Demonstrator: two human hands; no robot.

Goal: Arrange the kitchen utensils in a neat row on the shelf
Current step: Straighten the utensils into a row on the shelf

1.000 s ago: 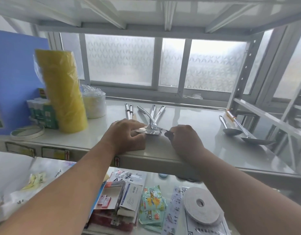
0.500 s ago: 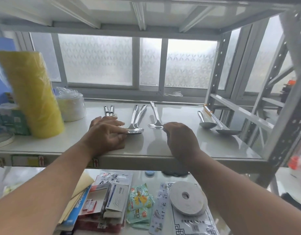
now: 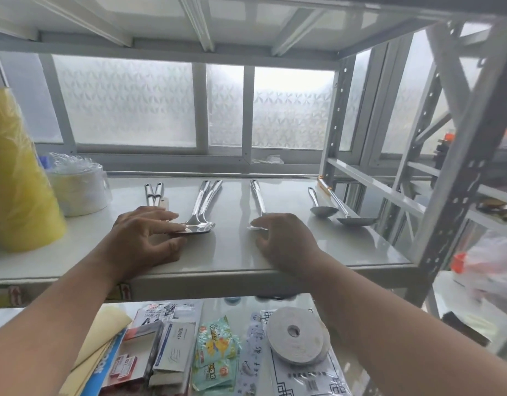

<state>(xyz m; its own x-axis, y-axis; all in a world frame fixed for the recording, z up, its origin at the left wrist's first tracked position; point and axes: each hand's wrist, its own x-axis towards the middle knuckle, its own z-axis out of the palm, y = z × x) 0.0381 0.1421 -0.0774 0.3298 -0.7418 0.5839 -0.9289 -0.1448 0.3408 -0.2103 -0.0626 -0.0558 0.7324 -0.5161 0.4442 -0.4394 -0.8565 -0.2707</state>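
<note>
Steel utensils lie on the white shelf (image 3: 332,252) with their handles pointing to the window. My left hand (image 3: 149,235) rests with straight fingers on the heads of two overlapping steel utensils (image 3: 202,204). Behind that hand, two more steel handles (image 3: 153,191) stick out. My right hand (image 3: 286,241) curls over the head of a single steel utensil (image 3: 258,197), whose head is hidden beneath the fingers. Further right, a spoon (image 3: 322,208) and a ladle (image 3: 356,220) lie untouched.
A tall yellow roll (image 3: 18,181) and a wrapped stack of white bowls (image 3: 78,190) stand at the shelf's left. A perforated rack post (image 3: 457,172) rises at the right corner. The lower shelf holds packets, boxes and a white tape roll (image 3: 298,335).
My right hand pulled the single utensil off the pile and slid it to the right, leaving a gap. My left hand stayed on the other two. The view turned right.
</note>
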